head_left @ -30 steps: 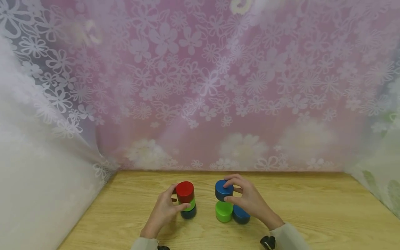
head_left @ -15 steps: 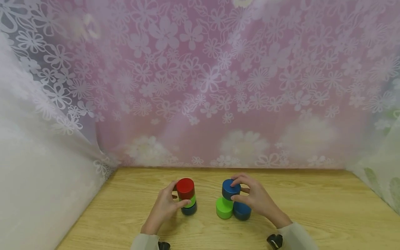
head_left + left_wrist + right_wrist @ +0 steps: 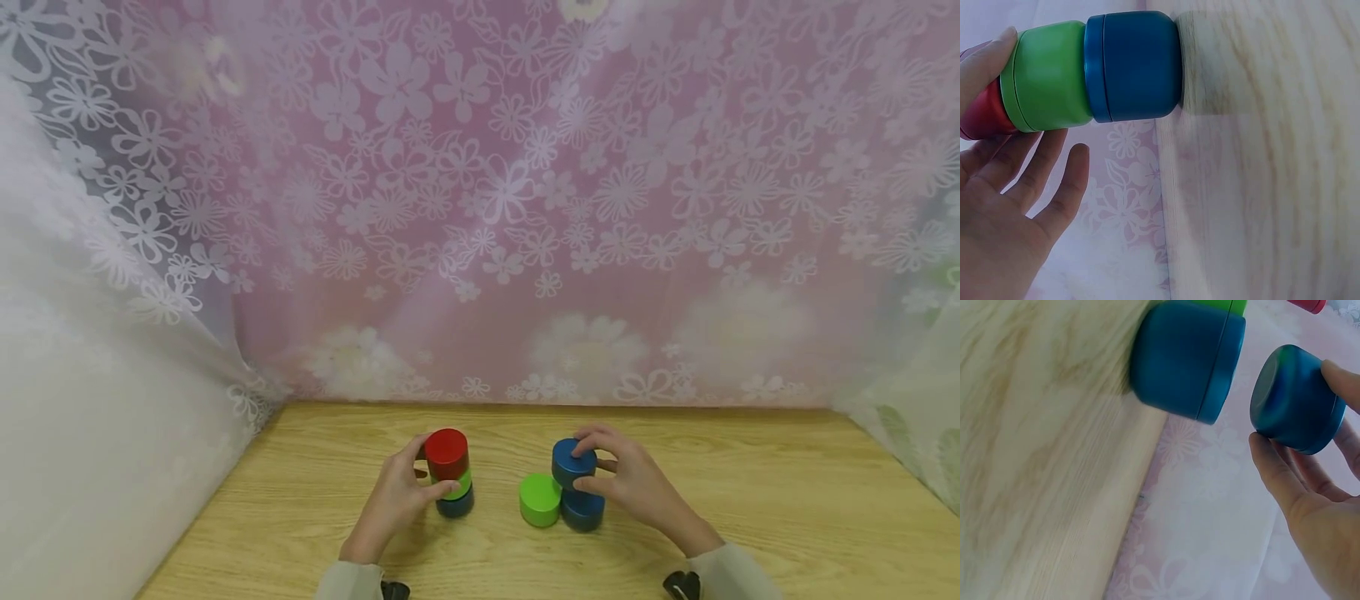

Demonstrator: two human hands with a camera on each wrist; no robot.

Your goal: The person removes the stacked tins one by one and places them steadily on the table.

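Observation:
A stack of small round lidded tins stands on the table at the left: a red tin (image 3: 447, 452) on top, a green tin (image 3: 1047, 78) under it and a dark blue tin (image 3: 1135, 65) at the bottom. My left hand (image 3: 397, 500) grips the stack's upper part, thumb near the seam between red and green. My right hand (image 3: 637, 482) holds a blue tin (image 3: 1297, 400) by thumb and fingers, tilted in the right wrist view. A gap separates it from another blue tin (image 3: 1185, 359) standing below. Beside that one stands a bright green tin (image 3: 539, 500).
The wooden table (image 3: 750, 500) runs back to a pink floral curtain (image 3: 495, 200). A pale cloth (image 3: 97, 433) hangs along the left side, and another sheer cloth (image 3: 915, 392) along the right.
My right hand has carried the blue tin rightward, from over the green tin to over the standing blue one. My left hand has stayed at the stack.

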